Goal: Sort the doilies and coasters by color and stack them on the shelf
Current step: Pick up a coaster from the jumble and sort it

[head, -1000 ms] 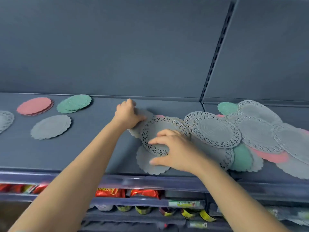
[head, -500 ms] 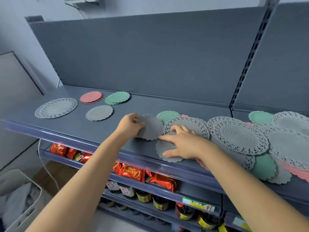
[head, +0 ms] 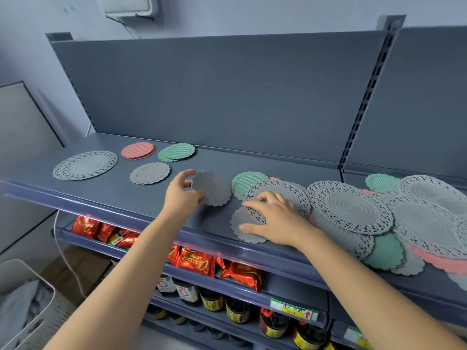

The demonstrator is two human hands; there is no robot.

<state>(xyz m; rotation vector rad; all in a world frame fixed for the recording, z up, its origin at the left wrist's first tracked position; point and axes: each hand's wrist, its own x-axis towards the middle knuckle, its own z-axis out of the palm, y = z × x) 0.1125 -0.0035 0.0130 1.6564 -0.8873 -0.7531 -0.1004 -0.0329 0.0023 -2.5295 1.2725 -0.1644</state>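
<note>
My left hand point(head: 182, 195) pinches a small grey scalloped coaster point(head: 213, 188) by its left edge, held just above the shelf point(head: 121, 198). My right hand point(head: 273, 218) rests with spread fingers on a grey lace doily point(head: 290, 192) and a small grey coaster point(head: 242, 227) near the front edge. To the right lies a mixed heap of grey doilies point(head: 353, 210), green coasters point(head: 386, 252) and pink pieces point(head: 439, 262). On the left sit sorted piles: a grey doily point(head: 86, 164), a pink stack point(head: 138, 150), a green stack point(head: 177, 152), a grey coaster point(head: 150, 173).
A green coaster point(head: 249, 181) lies between my hands, partly under the lace doily. Lower shelves hold red snack packets point(head: 197, 261) and dark jars point(head: 235, 306). A white basket point(head: 22, 306) stands on the floor at the lower left. An upright post point(head: 364, 102) divides the back panel.
My left hand has pulled the small grey coaster leftward out of the heap and lifted it. The right hand stayed pressed on the doily. The view shifted back and leftward.
</note>
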